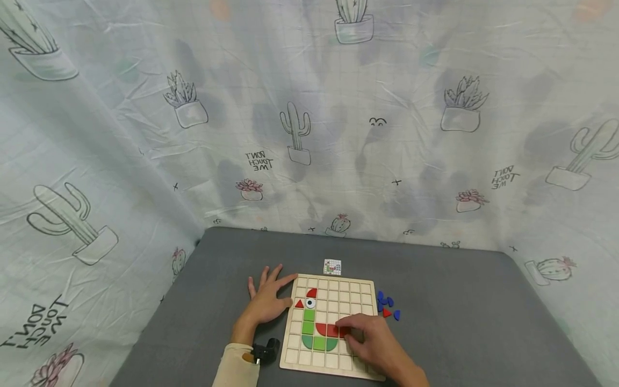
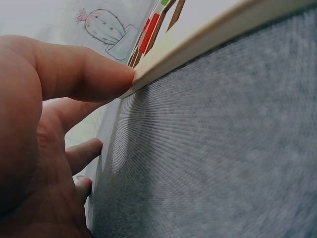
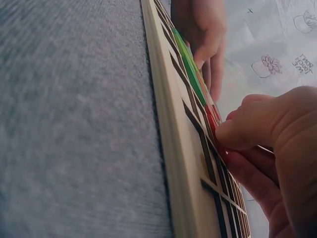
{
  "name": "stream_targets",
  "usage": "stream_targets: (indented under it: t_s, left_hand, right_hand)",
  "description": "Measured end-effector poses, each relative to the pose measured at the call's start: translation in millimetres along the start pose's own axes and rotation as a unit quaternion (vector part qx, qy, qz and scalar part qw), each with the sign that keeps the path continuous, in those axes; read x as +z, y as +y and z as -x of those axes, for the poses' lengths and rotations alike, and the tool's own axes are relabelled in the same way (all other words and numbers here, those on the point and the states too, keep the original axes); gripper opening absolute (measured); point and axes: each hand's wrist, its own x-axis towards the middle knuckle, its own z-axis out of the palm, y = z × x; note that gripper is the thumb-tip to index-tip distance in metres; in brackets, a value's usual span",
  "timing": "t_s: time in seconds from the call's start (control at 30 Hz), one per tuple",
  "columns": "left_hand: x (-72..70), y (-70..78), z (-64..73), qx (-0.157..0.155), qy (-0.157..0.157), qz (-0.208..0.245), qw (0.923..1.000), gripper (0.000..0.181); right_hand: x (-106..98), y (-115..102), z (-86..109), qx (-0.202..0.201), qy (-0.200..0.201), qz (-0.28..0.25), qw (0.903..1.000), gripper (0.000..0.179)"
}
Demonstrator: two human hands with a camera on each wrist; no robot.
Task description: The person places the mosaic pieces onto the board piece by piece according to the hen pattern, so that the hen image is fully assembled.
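A wooden grid board (image 1: 340, 365) lies on the grey table, with coloured flat pieces in its cells. My left hand (image 1: 268, 301) touches the board's left edge, fingers spread; in the left wrist view, the thumb (image 2: 99, 74) meets the pale rim. Over the board's middle right, my right hand (image 1: 374, 341) pinches a red piece (image 1: 343, 332) by thumb and fingertips, mostly covering it. Beside that piece lie a red square (image 1: 331, 330) and a red rounded piece (image 1: 321, 329). Green squares (image 1: 308, 327), dark green quarter-circles (image 1: 331, 344), an eye tile (image 1: 310, 303) and a red triangle (image 1: 299, 304) fill other cells.
Several blue curved pieces (image 1: 390, 301) and another red triangle (image 1: 387, 312) lie right of the board. A small pattern card (image 1: 332, 266) sits behind it. Printed cloth (image 1: 338, 177) hangs around the table (image 1: 464, 333).
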Motion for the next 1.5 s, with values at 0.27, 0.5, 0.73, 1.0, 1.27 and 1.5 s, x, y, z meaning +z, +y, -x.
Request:
stream_targets:
  t_s: [0.27, 0.5, 0.73, 1.0, 1.27, 1.5]
  left_hand:
    - [-0.2, -0.3, -0.8, 0.004, 0.001, -0.001, 1.0, 0.065]
    - [0.6, -1.3, -0.8, 0.001, 0.001, -0.005, 1.0, 0.065]
    - [1.2, -1.1, -0.3, -0.001, 0.0, -0.008, 1.0, 0.065]
    - [0.7, 0.6, 0.0, -0.002, 0.001, -0.008, 1.0, 0.064]
    - [0.6, 0.6, 0.7, -0.001, 0.001, -0.006, 1.0, 0.064]
    - [1.5, -0.2, 0.0, 0.0, 0.002, -0.006, 1.0, 0.065]
  right_hand:
    - [3, -1, -2.4, 0.0, 0.006, 0.002, 1.0, 0.038]
    - [2, -1, -2.1, -0.007, 0.014, 0.005, 0.9999, 0.036]
    - [-6, 8, 3.4, -0.061, 0.098, 0.014, 0.9932, 0.038]
    - [-30, 19, 17.7, 0.003, 0.151, 0.033, 0.988, 0.04]
    - [-55, 38, 37.3, 0.021, 0.204, 0.036, 0.9781, 0.039]
    - [-73, 49, 55.4, 0.083, 0.221, 0.061, 0.9697, 0.04]
